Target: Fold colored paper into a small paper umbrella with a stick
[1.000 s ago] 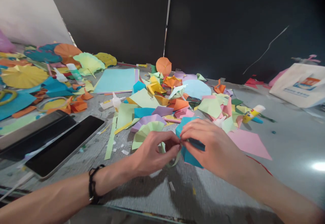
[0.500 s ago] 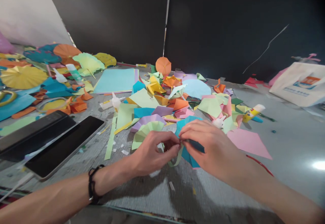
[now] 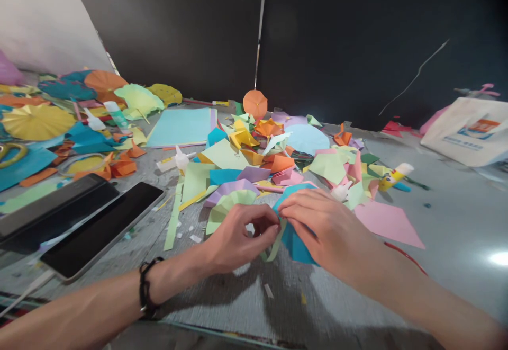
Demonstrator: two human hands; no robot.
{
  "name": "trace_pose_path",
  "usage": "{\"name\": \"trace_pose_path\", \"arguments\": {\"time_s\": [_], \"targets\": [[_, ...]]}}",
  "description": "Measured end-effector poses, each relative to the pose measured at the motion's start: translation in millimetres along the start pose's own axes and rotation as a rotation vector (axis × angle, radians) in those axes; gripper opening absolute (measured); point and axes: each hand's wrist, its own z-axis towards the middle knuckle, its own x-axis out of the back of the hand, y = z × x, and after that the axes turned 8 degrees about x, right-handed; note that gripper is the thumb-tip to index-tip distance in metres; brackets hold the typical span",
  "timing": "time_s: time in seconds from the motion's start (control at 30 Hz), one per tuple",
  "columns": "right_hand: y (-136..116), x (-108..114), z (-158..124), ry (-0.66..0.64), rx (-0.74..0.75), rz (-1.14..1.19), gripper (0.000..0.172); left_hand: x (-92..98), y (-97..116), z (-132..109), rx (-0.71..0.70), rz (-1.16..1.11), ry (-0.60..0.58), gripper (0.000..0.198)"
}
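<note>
Above the table's middle, my left hand is closed in a pinch, thumb and forefinger meeting at the left edge of a folded blue paper. A narrow light green paper strip hangs curled just below those fingertips. My right hand is bent over the blue paper and grips it, its fingertips touching close to the left ones. The exact spot where strip and paper meet is hidden by the fingers. Behind my left hand lies a pleated green paper fan, with a purple pleated one beyond it.
Colourful paper scraps heap up behind my hands. Two phones lie left. A glue stick, a pink sheet and a white bag are to the right. A dark wall stands behind.
The blue paper has turned slightly under my right hand, and its lower part shows at a different angle. Both hands stay nearly in place, fingertips together.
</note>
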Motion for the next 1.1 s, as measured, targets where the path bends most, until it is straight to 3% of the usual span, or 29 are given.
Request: {"name": "trace_pose_path", "arguments": {"time_s": [0.4, 0.57, 0.7, 0.77, 0.8, 0.9, 0.97, 1.1], "targets": [[5.0, -2.3, -0.3, 0.031, -0.003, -0.032, 0.024, 0.0, -2.3, 1.2, 0.009, -0.015, -0.007, 0.011], [2.5, -8.3, 0.0, 0.005, -0.004, -0.050, 0.025, -0.8, -0.6, 1.9, 0.053, -0.038, -0.010, 0.019], [0.2, 14.4, 0.0, 0.106, 0.014, -0.061, 0.022, -0.1, 0.1, 2.4, 0.079, -0.027, 0.014, 0.015], [7.8, 39.9, -6.7, 0.236, -0.102, -0.120, 0.019, 0.7, 0.2, 2.5, 0.073, -0.059, 0.019, 0.015], [14.6, 53.5, -12.4, 0.295, -0.231, -0.172, 0.018, 1.4, 0.5, 2.7, 0.064, -0.076, 0.027, 0.015], [43.0, 81.8, -35.2, 0.286, -0.563, -0.251, 0.023, 6.3, 6.2, 3.5, 0.029, -0.119, 0.079, 0.014], [62.2, 82.5, -49.2, 0.233, -0.643, -0.231, 0.023, 13.0, 15.8, 1.6, 0.031, -0.153, 0.133, 0.014], [84.4, 51.8, -62.0, 0.207, -0.537, -0.167, 0.018, 29.5, 42.9, -20.2, 0.106, -0.268, 0.221, 0.017]]}}
